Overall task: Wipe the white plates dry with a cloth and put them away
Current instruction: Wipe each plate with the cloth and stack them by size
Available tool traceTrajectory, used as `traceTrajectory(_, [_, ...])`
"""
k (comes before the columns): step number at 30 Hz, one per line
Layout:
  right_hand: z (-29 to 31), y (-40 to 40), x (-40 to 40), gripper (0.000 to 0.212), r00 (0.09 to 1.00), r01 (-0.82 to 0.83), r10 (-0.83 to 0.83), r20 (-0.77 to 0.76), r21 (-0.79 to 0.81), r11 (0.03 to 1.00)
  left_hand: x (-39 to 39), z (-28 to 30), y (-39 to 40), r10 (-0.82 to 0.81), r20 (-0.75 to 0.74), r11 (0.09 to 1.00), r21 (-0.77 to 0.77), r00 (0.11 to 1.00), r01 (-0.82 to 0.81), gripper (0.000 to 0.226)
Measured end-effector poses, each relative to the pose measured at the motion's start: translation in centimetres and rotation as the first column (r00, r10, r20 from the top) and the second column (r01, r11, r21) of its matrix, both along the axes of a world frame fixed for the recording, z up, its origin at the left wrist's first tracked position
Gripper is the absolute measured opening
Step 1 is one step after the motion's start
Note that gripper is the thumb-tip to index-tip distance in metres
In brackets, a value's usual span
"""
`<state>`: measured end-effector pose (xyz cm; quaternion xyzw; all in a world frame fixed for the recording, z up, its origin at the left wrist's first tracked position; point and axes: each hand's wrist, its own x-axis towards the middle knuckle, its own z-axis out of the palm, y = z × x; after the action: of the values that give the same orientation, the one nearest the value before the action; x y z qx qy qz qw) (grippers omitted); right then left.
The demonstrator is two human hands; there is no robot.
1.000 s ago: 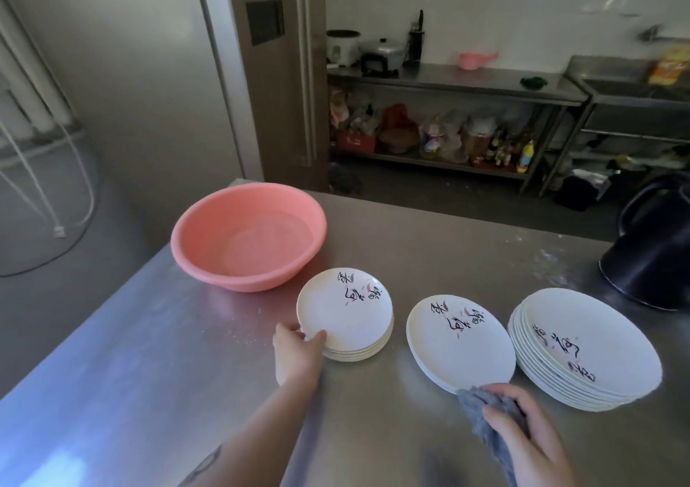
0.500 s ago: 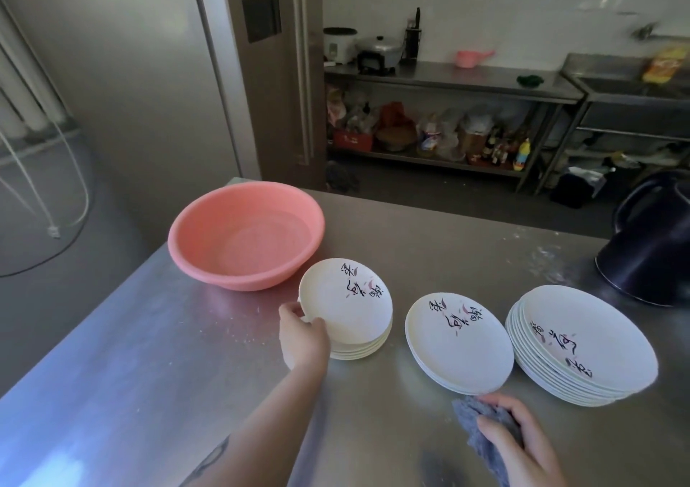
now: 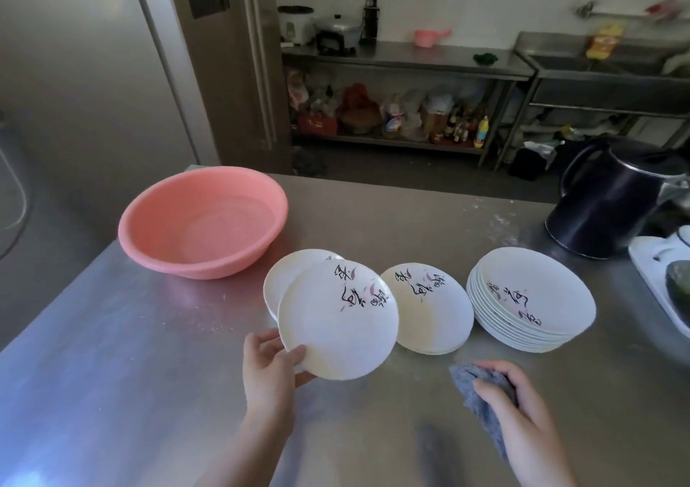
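Note:
My left hand (image 3: pixel 269 365) pinches the near rim of a small white plate (image 3: pixel 332 326) with black and pink markings, lifted and tilted above a low stack of small plates (image 3: pixel 282 281). Right of it lie a short pile of small plates (image 3: pixel 433 318) and a taller stack of larger white plates (image 3: pixel 530 300). Near the table's front edge, my right hand (image 3: pixel 522 415) grips a crumpled grey-blue cloth (image 3: pixel 481 404), apart from the plates.
A pink plastic basin (image 3: pixel 201 221) sits at the left on the steel table (image 3: pixel 112 356). A dark kettle (image 3: pixel 612 202) stands at the back right, with a white tray (image 3: pixel 649 273) at the right edge. Steel shelving with kitchenware lines the far wall.
My left hand has lifted the top small plate off its stack and brought it toward me, tilted. My right hand with the cloth has drawn back from the middle plates.

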<state>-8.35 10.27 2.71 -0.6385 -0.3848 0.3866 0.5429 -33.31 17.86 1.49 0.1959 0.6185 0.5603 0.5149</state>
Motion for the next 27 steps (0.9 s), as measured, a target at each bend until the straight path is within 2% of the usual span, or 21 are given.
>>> traceTrajectory(5, [-0.5,-1.6,0.5,0.011,1.000,0.014,-0.014,-0.016,-0.042,0.999,1.4,-1.3,-5.7,-0.209,0.037,0.977,-0.027,0.977,0.210,0.029])
traceTrajectory(9, [-1.2,-2.5,0.4,0.011,1.000,-0.009,0.008,-0.025,-0.063,0.998,2.6,-2.9,-7.8,-0.307,0.049,0.948,-0.066,0.950,0.310,0.032])
traceTrajectory(21, [-3.4,-3.9,0.5,0.024,0.998,-0.065,0.062,-0.028,-0.128,0.990,4.0,-6.5,-9.0,-0.382,0.007,0.912,-0.163,0.924,0.378,0.031])
traceTrajectory(24, [-3.6,-3.8,0.5,0.018,0.996,-0.090,0.088,-0.023,-0.142,0.986,3.8,-7.4,-8.8,-0.398,-0.083,0.909,-0.171,0.914,0.380,0.033])
traceTrajectory(27, [-4.2,-3.6,0.5,0.019,0.995,-0.100,0.100,-0.006,-0.168,0.981,3.5,-7.6,-8.4,-0.483,-0.252,0.874,-0.203,0.839,0.442,0.036])
